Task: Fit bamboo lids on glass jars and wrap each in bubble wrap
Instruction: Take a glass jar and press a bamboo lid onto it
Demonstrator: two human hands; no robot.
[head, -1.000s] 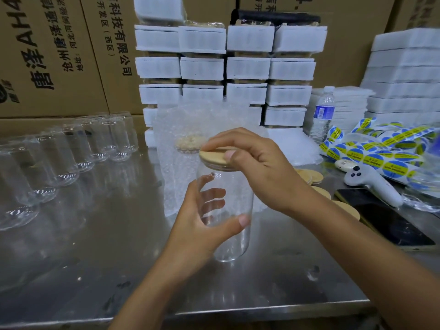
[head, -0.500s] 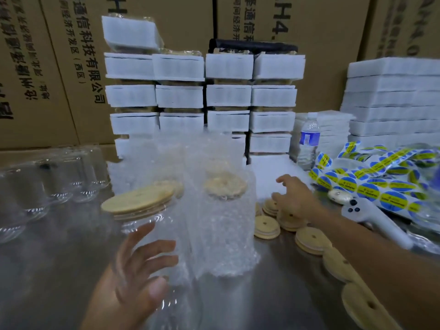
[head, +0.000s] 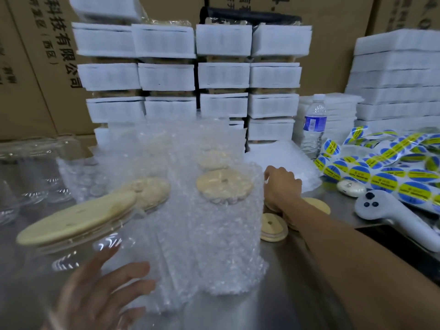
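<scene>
My left hand (head: 102, 289) grips a clear glass jar (head: 69, 256) at the lower left, tilted, with a round bamboo lid (head: 76, 217) seated on its mouth. Right beside it stand bubble-wrapped jars (head: 226, 222), their lids showing through the wrap (head: 223, 184). My right hand (head: 282, 184) reaches past them with fingers curled at the edge of a pile of bubble wrap sheets (head: 285, 156). Whether it grips a sheet is unclear. Loose bamboo lids (head: 273, 227) lie on the steel table under my right wrist.
Several empty glass jars (head: 28, 177) stand at the left. Foam-wrapped stacks (head: 223, 75) and cardboard boxes (head: 35, 67) line the back. A water bottle (head: 314, 122), yellow-blue sticker strips (head: 381, 170), a white handheld device (head: 392, 213) and a dark phone (head: 404, 248) sit at the right.
My right hand left the fitted lid and reached right, over the loose lids to the bubble wrap pile. My left hand carried the lidded jar left and tilted it.
</scene>
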